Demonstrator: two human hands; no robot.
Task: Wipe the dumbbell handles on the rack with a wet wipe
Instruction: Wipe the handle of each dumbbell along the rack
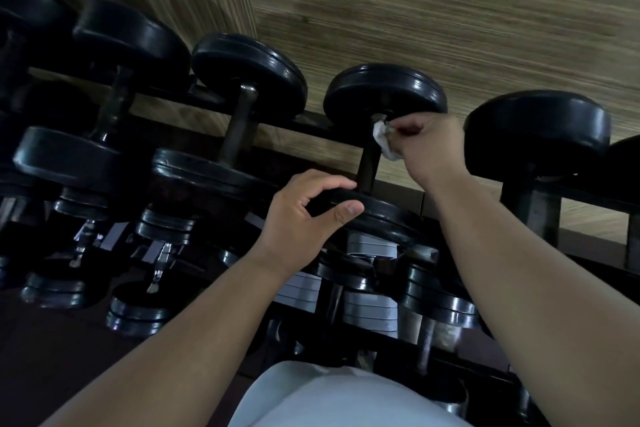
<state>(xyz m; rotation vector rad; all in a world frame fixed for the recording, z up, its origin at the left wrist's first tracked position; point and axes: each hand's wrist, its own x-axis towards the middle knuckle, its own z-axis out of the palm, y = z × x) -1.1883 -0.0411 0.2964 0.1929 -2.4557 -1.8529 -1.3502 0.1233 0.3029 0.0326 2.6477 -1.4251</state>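
a person in a pale garment (346, 399) leans over a gym rack (311, 123), both bare forearms reaching forward. below the arms, lower-tier dumbbells (138, 315) with chromed and grey plates sit in shadow. the left hand (304, 215) curls its fingers over the rim of the near plate (381, 215) of one black dumbbell (384, 97) on the top tier, thumb against the plate's near side, apparently steadying it. beyond, the right hand (429, 149) clutches a crumpled white wet wipe (384, 140) and presses it to the far end of that dumbbell's dark handle (367, 166), just under the far plate. the bare stretch of handle between the wipe and the near plate looks unwiped, so this bar seems only partly done.

the neighbouring handle (239, 128) to the left and the bars further left and right show no wipe on them; in the dim light it cannot be told whether they have been cleaned, so much of the row may be left to do. behind the rack runs a wood-grain wall (450, 10).

no brand, weight number or other writing can be read on the plates, the rack or the wipe.
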